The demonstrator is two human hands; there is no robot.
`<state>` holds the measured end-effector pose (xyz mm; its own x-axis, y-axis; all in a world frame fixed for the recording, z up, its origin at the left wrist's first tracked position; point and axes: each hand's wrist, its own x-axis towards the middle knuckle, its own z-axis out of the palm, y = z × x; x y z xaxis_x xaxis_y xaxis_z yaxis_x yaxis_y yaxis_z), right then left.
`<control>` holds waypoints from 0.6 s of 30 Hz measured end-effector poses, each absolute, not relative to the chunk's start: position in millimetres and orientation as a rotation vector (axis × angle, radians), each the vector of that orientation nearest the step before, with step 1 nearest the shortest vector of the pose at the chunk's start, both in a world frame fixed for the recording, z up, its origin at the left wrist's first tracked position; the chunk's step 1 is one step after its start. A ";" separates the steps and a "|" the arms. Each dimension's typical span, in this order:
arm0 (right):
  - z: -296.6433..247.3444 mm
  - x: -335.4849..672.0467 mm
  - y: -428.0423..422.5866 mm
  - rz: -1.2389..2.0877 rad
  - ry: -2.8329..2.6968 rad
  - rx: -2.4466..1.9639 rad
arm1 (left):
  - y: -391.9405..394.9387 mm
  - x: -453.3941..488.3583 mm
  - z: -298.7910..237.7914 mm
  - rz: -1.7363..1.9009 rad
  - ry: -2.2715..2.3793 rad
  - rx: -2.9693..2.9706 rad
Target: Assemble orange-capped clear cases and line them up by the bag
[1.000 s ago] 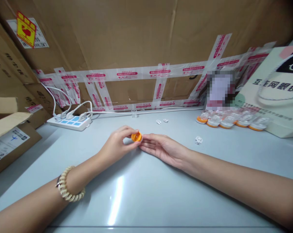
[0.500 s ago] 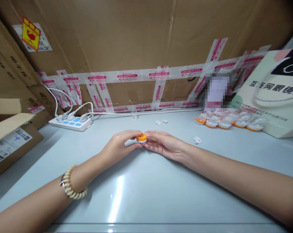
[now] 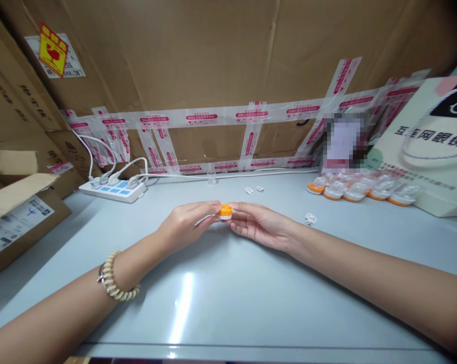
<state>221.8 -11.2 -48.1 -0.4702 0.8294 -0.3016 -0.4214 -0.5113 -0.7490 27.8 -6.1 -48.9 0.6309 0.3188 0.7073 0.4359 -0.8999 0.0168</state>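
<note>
A small round orange-and-white cap (image 3: 225, 211) is pinched between the fingertips of both my hands just above the grey table (image 3: 221, 283). My left hand (image 3: 185, 225) grips it from the left, and a thin white strip shows under its fingers. My right hand (image 3: 261, 225) holds the cap from the right, fingers curled round it. A coiled beige band sits on my left wrist (image 3: 117, 283).
A row of orange-based clear pieces (image 3: 359, 189) lies at the back right beside a pale paper bag (image 3: 429, 146). Small white parts (image 3: 310, 219) lie loose on the table. A white power strip (image 3: 112, 189) and cardboard boxes (image 3: 19, 212) stand at the left; a taped cardboard wall (image 3: 221, 76) closes the back.
The cap was tilted in my left hand alone; my right hand's fingers closed onto it and it now sits level, orange side up, shifted slightly right.
</note>
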 end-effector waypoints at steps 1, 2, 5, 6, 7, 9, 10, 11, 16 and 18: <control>-48.1 221.9 -11.0 2.042 -0.772 -0.853 | -6.2 28.0 -49.0 -1.112 -0.611 -2.683; -48.1 222.0 -10.8 2.048 -0.774 -0.851 | -6.3 28.2 -49.0 -1.102 -0.598 -2.675; -48.2 222.4 -10.1 2.060 -0.788 -0.846 | -6.5 28.5 -48.7 -1.078 -0.629 -2.701; -48.2 222.4 -10.1 2.058 -0.797 -0.848 | -6.5 28.4 -48.5 -1.076 -0.661 -2.731; -48.1 222.3 -10.1 2.052 -0.804 -0.851 | -6.4 28.1 -48.3 -1.077 -0.697 -2.767; -47.6 221.9 -10.6 2.030 -0.811 -0.857 | -6.1 27.5 -48.0 -1.096 -0.761 -2.827; -47.4 221.7 -10.9 2.017 -0.810 -0.863 | -6.0 27.2 -47.8 -1.107 -0.784 -2.850; -47.1 221.4 -11.2 2.003 -0.808 -0.873 | -5.8 27.0 -47.5 -1.111 -0.804 -2.872; -47.7 221.4 -11.9 1.947 -0.846 -0.930 | -7.2 28.8 -44.6 -1.154 -0.943 -3.025; -48.6 221.3 -12.3 1.948 -0.849 -0.914 | -8.2 30.7 -44.4 -1.262 -1.045 -3.057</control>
